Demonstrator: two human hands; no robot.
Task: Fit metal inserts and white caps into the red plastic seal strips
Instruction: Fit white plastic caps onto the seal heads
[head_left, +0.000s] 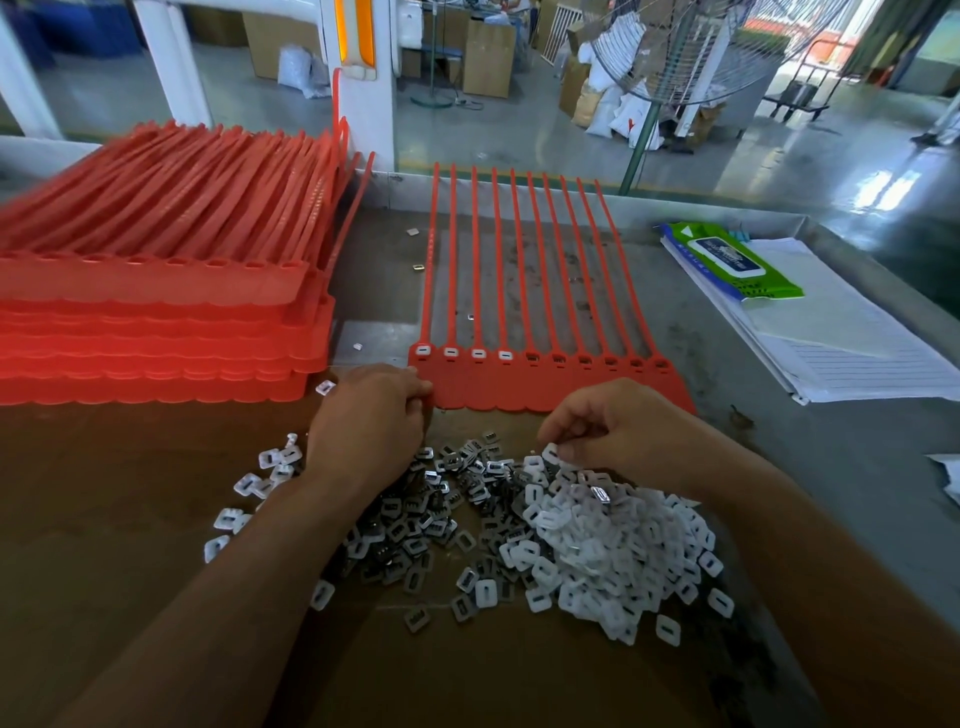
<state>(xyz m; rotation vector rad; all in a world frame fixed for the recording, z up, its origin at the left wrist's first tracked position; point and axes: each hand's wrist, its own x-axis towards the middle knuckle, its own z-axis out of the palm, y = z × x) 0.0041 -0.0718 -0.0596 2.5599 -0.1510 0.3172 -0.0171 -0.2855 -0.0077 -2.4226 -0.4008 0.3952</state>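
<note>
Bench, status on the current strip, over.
Left hand grips near-left corner of red seal strip. Right hand pinching at white caps pile. Four sockets capped, six uncapped. Metal inserts heaped in front, strip unobstructed.

Seal strip (545, 384) corner hidden by left fingers (418, 389), red stack (130, 312) cropped left

One camera only, worn on the head. It looks forward and steeply down over the worktable (779, 441), near enough that both forearms (218, 597) fill the lower frame and the red seal strips (545, 384) sit mid-frame. Its wide angle bows the table edges. The top takes in factory floor (519, 140) and what seems a standing fan (691, 47), blurred.
</note>
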